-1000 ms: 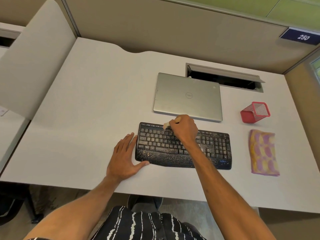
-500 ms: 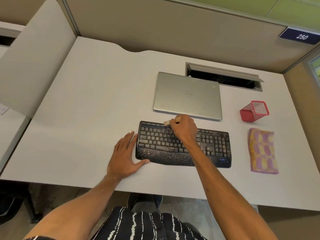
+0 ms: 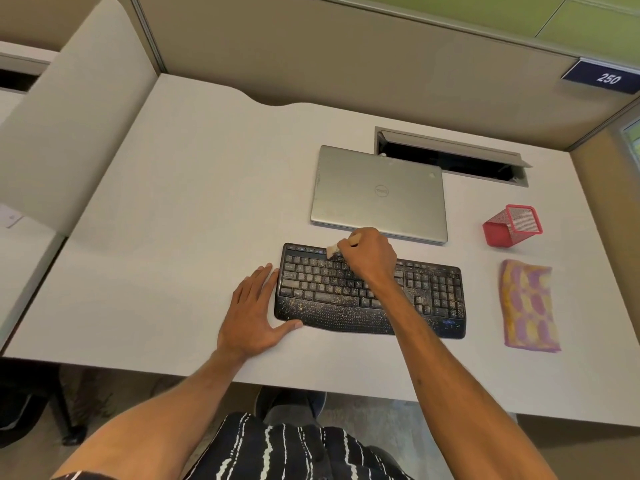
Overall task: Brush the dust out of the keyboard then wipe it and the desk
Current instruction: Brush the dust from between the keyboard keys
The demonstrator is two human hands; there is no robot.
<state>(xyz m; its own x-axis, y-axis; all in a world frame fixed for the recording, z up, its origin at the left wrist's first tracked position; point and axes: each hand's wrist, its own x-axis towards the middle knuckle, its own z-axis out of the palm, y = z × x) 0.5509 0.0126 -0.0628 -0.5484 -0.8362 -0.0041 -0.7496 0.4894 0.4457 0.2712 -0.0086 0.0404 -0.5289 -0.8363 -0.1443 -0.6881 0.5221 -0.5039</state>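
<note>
A black keyboard [image 3: 429, 296] speckled with pale dust lies on the white desk [image 3: 180, 209] in front of me. My right hand [image 3: 370, 258] is closed on a small brush [image 3: 332, 251], whose pale bristles touch the keyboard's top row left of centre. My left hand [image 3: 252, 306] lies flat on the desk, fingers spread, its thumb against the keyboard's front left corner. A folded yellow and purple cloth [image 3: 528, 306] lies to the right of the keyboard.
A closed silver laptop [image 3: 379, 194] lies just behind the keyboard. A red mesh pen holder [image 3: 512, 225] is tipped on its side at the right. An open cable slot [image 3: 450, 157] sits at the back. Partition walls enclose the desk.
My right hand has stayed over the top key rows with only a slight shift of the brush. My left hand has not moved.
</note>
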